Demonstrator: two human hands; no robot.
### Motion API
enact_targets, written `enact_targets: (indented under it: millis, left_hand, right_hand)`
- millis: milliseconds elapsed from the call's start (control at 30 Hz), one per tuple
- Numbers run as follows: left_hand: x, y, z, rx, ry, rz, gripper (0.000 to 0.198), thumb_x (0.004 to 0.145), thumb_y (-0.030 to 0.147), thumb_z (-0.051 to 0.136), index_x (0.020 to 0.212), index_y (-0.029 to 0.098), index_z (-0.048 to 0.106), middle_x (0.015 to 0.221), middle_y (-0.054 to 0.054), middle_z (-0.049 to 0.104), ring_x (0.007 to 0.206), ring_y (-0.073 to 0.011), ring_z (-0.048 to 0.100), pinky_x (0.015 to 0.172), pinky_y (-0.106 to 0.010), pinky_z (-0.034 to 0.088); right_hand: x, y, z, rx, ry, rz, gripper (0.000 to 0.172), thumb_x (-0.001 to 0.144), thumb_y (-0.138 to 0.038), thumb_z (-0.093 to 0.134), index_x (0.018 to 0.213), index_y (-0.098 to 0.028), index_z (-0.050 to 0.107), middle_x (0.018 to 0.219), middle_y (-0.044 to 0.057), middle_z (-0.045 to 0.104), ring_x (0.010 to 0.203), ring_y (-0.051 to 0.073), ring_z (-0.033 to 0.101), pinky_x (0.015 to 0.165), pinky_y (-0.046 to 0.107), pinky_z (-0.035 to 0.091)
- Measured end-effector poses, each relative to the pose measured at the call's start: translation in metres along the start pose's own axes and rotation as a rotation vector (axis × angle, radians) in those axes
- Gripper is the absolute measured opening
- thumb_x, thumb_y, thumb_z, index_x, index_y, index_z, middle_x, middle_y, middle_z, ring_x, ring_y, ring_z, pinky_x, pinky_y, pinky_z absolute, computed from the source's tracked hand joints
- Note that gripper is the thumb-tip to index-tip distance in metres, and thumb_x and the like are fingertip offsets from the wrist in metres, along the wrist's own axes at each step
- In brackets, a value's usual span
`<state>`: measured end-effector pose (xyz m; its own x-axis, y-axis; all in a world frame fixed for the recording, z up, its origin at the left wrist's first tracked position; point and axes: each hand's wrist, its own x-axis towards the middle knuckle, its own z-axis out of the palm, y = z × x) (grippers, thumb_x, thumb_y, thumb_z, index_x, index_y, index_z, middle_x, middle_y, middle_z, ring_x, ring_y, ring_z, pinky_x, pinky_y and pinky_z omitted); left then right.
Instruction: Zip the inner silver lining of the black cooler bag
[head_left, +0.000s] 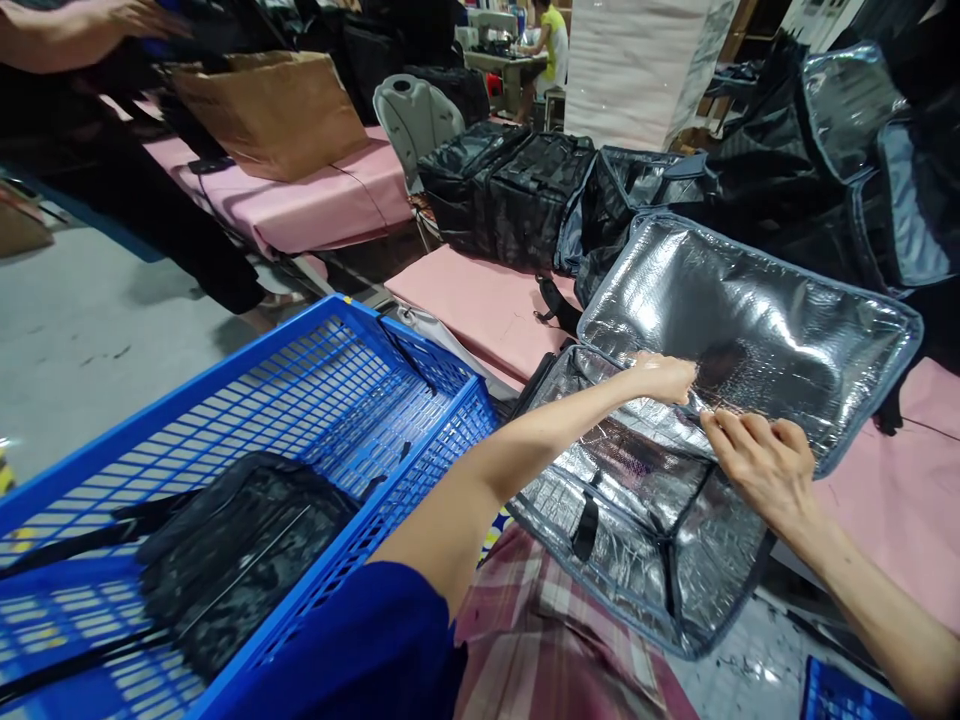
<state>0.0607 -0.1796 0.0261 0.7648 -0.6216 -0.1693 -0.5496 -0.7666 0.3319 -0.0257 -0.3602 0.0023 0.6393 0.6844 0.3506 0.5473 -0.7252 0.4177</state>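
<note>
Two bare hands meet at the hinge of an open, silver foil-lined insulated bag [742, 320] lying on the pink-covered table [900, 490]. Left hand [664, 377] rests fingers together, flat on the lining where lid meets body. Right hand [761, 462], fingers loosely curled, presses the same seam just beside it. A blue plastic crate [315, 370] holding a black bag [232, 550] sits to the left.

Single head-worn view, looking forward and down, close over the open insulated bag [675, 480]

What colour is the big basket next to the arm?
The basket is bright blue, seen best in the head view.
</note>
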Motion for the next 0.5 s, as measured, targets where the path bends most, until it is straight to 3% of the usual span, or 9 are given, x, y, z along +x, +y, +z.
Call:
enact_targets:
  millis: [167, 333, 500]
  left_hand:
    - [0.005, -0.007, 0.003, -0.052, 0.010, 0.066, 0.030, 0.077, 0.023, 0.050, 0.106, 0.015, 0.056, 0.109, -0.009, 0.065, 0.089, -0.0223, 0.063, 0.070, -0.031, 0.047]
    - [0.002, -0.015, 0.005, -0.081, 0.003, 0.136, 0.018, 0.079, 0.026, 0.048, 0.077, 0.016, 0.063, 0.097, -0.006, 0.066, 0.083, -0.0203, 0.062, 0.068, -0.028, 0.043]
    - [-0.005, -0.021, 0.007, -0.124, 0.025, 0.182, 0.022, 0.084, 0.027, 0.045, 0.085, 0.019, 0.066, 0.102, -0.003, 0.065, 0.089, -0.0178, 0.060, 0.071, -0.026, 0.040]
  right_hand:
    - [0.005, 0.018, 0.009, 0.168, 0.098, 0.042, 0.016, 0.091, -0.026, 0.051, 0.095, -0.021, 0.066, 0.092, 0.001, 0.070, 0.078, 0.016, 0.056, 0.069, 0.033, 0.029]
    - [0.017, 0.020, 0.018, 0.168, 0.096, 0.041, 0.015, 0.090, -0.024, 0.053, 0.094, -0.021, 0.067, 0.092, 0.001, 0.070, 0.079, 0.016, 0.056, 0.073, 0.034, 0.028]
    - [0.027, 0.015, 0.018, 0.117, 0.083, -0.007, 0.016, 0.090, -0.023, 0.052, 0.093, -0.020, 0.068, 0.089, 0.002, 0.070, 0.078, 0.017, 0.054, 0.073, 0.035, 0.027]
